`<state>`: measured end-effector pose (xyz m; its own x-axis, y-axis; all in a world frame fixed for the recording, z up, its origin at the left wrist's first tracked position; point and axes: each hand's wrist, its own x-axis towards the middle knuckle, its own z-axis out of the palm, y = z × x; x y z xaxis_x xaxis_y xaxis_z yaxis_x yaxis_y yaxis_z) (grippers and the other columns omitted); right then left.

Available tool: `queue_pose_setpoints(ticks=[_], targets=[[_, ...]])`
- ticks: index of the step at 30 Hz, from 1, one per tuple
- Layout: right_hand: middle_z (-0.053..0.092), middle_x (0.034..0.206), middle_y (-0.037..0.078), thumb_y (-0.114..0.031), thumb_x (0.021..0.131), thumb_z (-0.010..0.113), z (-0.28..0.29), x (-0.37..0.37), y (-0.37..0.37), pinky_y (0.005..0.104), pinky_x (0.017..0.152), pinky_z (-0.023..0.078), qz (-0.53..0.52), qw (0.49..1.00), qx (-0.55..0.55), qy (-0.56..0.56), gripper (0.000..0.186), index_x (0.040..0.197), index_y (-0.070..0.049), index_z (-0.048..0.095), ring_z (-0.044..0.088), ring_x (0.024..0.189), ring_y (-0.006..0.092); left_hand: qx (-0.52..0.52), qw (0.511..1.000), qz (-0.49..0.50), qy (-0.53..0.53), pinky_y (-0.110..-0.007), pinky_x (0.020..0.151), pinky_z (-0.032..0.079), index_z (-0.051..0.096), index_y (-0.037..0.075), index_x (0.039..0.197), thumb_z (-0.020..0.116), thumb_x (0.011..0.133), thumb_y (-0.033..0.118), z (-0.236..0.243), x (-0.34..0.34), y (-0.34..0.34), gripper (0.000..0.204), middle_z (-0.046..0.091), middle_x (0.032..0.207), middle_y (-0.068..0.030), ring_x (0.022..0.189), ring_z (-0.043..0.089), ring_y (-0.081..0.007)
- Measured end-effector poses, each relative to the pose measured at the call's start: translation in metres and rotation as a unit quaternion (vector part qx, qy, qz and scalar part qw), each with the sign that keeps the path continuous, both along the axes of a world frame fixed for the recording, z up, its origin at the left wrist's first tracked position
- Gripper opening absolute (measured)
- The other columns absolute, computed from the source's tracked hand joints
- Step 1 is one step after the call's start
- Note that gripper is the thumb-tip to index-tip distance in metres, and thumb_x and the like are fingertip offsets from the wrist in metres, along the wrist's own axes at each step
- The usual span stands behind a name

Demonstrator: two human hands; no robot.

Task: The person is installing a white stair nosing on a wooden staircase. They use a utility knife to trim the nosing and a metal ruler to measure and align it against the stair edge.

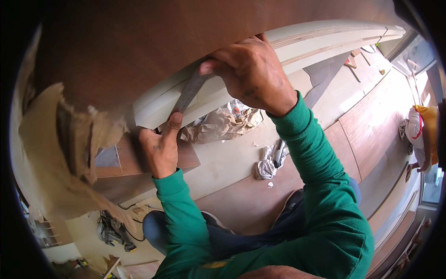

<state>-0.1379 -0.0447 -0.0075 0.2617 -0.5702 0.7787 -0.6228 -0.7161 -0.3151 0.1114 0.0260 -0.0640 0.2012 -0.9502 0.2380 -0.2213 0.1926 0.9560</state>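
Observation:
A flat grey metal ruler [189, 93] slants between my hands, along the pale edge of a white panel [160, 104] under a large brown wooden board [139, 37]. My right hand [254, 74] is closed at the ruler's upper end, its thumb or a finger pressed on it; the other fingers are partly hidden by the board's edge. My left hand [160, 148] is closed about the lower end, thumb up against the ruler. Its remaining fingers go out of sight behind the panel. Below that hand sits the corner of a brown wooden piece [181, 156].
Crumpled brown paper [223, 125] lies beyond my hands, and a white crumpled wrapper [268, 162] with a dark tool sits on the floor. Torn paper [60, 153] hangs at the left. A corded power tool [114, 232] rests lower left. Brown boards [376, 121] cover the right-hand floor.

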Motion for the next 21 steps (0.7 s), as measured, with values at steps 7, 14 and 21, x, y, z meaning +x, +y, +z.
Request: queue_pose_setpoints(ticks=[7,14,21], targets=[[0.077,0.087,0.007,-0.028,0.093,0.084,-0.005,-0.006,-0.003,0.0438,0.086,0.051,-0.012,0.998,-0.064,-0.01,0.016,0.096,-0.012,0.082,0.072,0.092,0.0306,-0.04,0.997,0.037,-0.06,-0.037,0.107,0.051,0.071,-0.008,0.133,0.096,0.089,0.039,-0.017,0.002,-0.008,0.069,0.076,0.127,-0.0139,0.115,0.068,-0.0209],[0.075,0.083,0.017,-0.029,0.093,0.087,0.013,-0.005,0.007,0.0432,0.074,0.056,0.069,0.975,0.171,-0.119,0.023,0.101,-0.007,0.085,0.07,0.077,0.0351,-0.075,0.997,0.023,-0.028,-0.036,0.103,0.054,0.072,-0.009,0.131,0.095,0.091,0.031,-0.039,0.007,-0.019,0.061,0.078,0.126,-0.0166,0.113,0.071,-0.0214],[0.075,0.082,0.009,-0.029,0.094,0.086,0.0,-0.001,-0.002,0.0433,0.085,0.051,0.006,0.996,0.067,-0.058,0.016,0.097,-0.013,0.084,0.071,0.084,0.0296,-0.097,0.994,0.021,0.035,-0.036,0.105,0.053,0.072,-0.01,0.131,0.097,0.089,0.027,-0.036,-0.001,-0.016,0.062,0.078,0.127,-0.0161,0.114,0.071,-0.0217]])
